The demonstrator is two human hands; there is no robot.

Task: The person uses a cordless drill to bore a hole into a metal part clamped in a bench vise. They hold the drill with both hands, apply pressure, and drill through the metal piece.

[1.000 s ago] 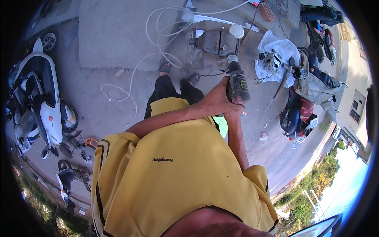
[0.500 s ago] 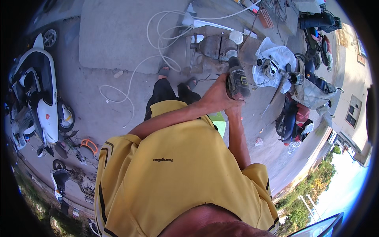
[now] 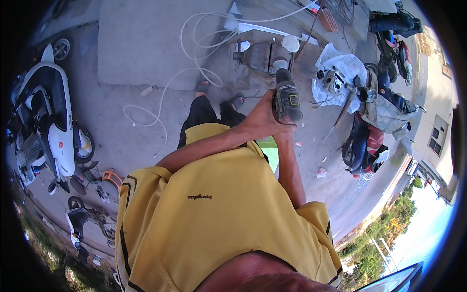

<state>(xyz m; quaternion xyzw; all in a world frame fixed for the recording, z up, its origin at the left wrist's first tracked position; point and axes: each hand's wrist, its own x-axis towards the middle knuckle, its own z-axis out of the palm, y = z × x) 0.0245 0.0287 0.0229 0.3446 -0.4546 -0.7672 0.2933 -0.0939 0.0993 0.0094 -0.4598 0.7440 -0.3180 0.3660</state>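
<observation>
My left hand (image 3: 265,114) is closed round a dark cordless power tool (image 3: 287,100), which points away from me toward a rusty metal assembly (image 3: 259,57). The tool's front end meets a pale round fitting (image 3: 279,64) on that assembly; exact contact is unclear. Behind my left hand, at the tool's rear end, is my right hand (image 3: 285,129), its fingers mostly hidden. A pale round lid or cup (image 3: 290,44) sits at the assembly's far edge. Just right, a metal engine-like part (image 3: 336,80) lies on crumpled white sheeting (image 3: 325,59).
Clear hose (image 3: 166,84) loops over a concrete slab (image 3: 141,41). A white scooter (image 3: 60,146) and an orange-rimmed object (image 3: 112,175) are at left. Parked two-wheelers (image 3: 357,146) line the right, near a building (image 3: 439,134). A perforated brick (image 3: 327,20) lies at upper right. Green object (image 3: 269,155) below my hands.
The tool and both my hands have moved slightly up and to the left in the picture, with my left hand still gripping it. The surroundings have shifted a little in view.
</observation>
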